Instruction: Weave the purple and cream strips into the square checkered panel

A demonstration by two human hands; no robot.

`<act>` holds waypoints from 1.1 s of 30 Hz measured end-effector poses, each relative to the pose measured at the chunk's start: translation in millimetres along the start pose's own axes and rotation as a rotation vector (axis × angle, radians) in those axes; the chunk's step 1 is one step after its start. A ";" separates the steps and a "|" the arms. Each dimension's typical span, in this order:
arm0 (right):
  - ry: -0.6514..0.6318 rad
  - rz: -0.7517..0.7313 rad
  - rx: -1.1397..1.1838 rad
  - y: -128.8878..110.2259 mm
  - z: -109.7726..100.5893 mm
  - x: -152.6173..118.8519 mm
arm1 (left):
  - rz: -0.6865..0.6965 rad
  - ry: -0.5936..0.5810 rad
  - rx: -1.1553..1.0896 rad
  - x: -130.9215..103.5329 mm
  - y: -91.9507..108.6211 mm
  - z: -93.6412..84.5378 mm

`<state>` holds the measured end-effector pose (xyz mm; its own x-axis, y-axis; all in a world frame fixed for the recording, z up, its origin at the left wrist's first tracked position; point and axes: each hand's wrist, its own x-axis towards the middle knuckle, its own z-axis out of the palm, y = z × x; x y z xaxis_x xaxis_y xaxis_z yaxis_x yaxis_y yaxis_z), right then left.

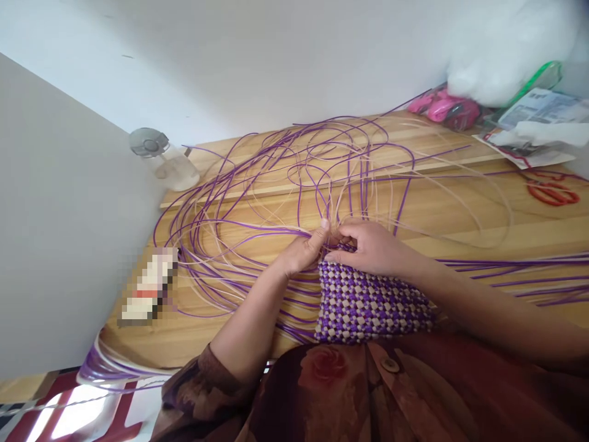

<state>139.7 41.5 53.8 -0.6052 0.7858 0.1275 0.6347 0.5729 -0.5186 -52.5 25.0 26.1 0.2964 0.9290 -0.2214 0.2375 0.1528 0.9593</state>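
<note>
A woven panel [368,304] in a purple and beige check lies near the table's front edge, close to my body. Long loose purple and beige cords [276,153] fan out from its left, far and right sides. At the panel's far left corner, my left hand [307,248] is closed on cords, thumb pointing up. Beside it my right hand [368,245] bends over the far edge, thumb on the weave and fingertips pinching among the cords. The exact strands between the fingers are partly hidden.
A clear bottle with grey lid [150,144] stands at the back left. A blurred-out rectangular object [150,288] lies at left. Red-handled scissors [552,189], a pink bundle [444,109] and packets [538,110] lie at right. Cords hang over the wooden table's [207,337] left edge.
</note>
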 end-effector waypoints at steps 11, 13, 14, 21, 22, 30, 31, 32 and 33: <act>0.051 0.040 -0.147 -0.4 10.4 3.5 | 0.058 -0.287 -0.058 4.0 -3.9 -10.2; 0.048 0.074 -0.098 2.5 12.2 6.7 | 0.061 -0.297 -0.134 4.1 -3.8 -7.0; 0.044 0.131 0.004 4.3 13.2 8.8 | 0.058 -0.295 -0.178 4.1 -3.6 -5.3; 0.096 0.512 0.850 24.8 25.7 25.3 | -0.064 -0.150 -0.367 6.0 -6.9 2.4; 0.127 0.528 0.911 27.3 27.1 27.3 | -0.085 -0.119 -0.368 6.7 -8.0 3.0; 0.496 0.556 1.262 36.6 33.3 37.4 | -0.182 -0.085 -0.554 10.0 -15.2 13.2; 0.530 0.562 1.291 37.5 33.8 37.2 | -0.186 -0.069 -0.566 10.4 -16.4 14.1; 0.561 0.571 1.318 38.6 34.3 36.8 | -0.196 -0.056 -0.573 10.9 -17.5 14.6; 0.588 0.580 1.343 39.7 34.7 36.1 | -0.209 -0.045 -0.572 11.5 -18.4 14.6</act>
<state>126.4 84.5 8.5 0.0258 0.9761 -0.2158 -0.3612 -0.1922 -0.9125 -40.0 28.0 3.4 0.3386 0.8468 -0.4103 -0.2361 0.4986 0.8341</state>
